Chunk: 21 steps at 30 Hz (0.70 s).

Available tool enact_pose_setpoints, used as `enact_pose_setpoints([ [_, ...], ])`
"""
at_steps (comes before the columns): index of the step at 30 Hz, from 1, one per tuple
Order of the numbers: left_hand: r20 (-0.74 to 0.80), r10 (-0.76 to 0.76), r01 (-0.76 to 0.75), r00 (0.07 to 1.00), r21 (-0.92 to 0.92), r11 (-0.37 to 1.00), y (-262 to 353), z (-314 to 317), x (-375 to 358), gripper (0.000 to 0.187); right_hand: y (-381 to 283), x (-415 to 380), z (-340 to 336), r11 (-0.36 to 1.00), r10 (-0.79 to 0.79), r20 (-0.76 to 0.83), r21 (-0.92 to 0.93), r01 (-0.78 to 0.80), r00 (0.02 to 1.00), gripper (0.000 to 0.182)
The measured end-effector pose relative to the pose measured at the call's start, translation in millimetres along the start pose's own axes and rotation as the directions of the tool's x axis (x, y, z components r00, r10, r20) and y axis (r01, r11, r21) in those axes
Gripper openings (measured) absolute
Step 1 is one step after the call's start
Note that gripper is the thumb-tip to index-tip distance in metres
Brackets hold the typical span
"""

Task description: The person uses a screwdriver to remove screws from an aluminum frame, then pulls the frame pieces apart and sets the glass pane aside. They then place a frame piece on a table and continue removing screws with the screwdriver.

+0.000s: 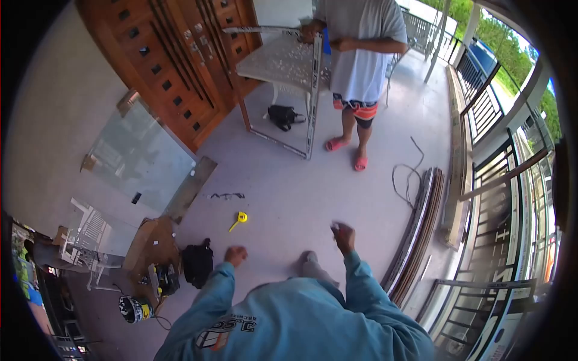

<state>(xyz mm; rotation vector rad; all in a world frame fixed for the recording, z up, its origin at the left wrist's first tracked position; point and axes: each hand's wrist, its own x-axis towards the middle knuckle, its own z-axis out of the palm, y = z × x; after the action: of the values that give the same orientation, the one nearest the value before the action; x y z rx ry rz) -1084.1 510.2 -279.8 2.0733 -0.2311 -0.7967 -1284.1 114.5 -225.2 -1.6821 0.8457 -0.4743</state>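
My left hand (236, 256) hangs low in front of me, smeared by motion, so its fingers are not clear. Nearest to it lies a yellow tape measure (241, 217) on the floor, with a short piece of blade out; the hand is apart from it. Held out ahead on the other side, my right hand (344, 237) is closed around a small dark thing that is too blurred to name. A black bag (197, 265) sits on the floor left of my left hand.
Ahead, another person (361, 66) stands by a littered table (277, 63), hands near an upright frame (313, 99). Long metal profiles (415, 228) and a loose cable (409, 174) lie to the right. Glass panels (141, 150) lean against the left wall; a power tool (165, 280) is below.
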Motion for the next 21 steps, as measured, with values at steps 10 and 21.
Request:
enact_pose_setpoints([
  [10, 0.035, 0.036, -0.042, 0.999, 0.183, 0.982, -45, -55, 44, 0.035, -223, 134, 13, 0.907, -0.160, -0.189, 0.360, 0.220, 0.969, 0.021],
  [21, 0.542, -0.195, -0.310, 0.817, 0.699, 0.644, -151, -67, 154, 0.026, -256, 215, 96, 0.968, -0.179, -0.197, 0.141, 0.208, 0.964, 0.023],
])
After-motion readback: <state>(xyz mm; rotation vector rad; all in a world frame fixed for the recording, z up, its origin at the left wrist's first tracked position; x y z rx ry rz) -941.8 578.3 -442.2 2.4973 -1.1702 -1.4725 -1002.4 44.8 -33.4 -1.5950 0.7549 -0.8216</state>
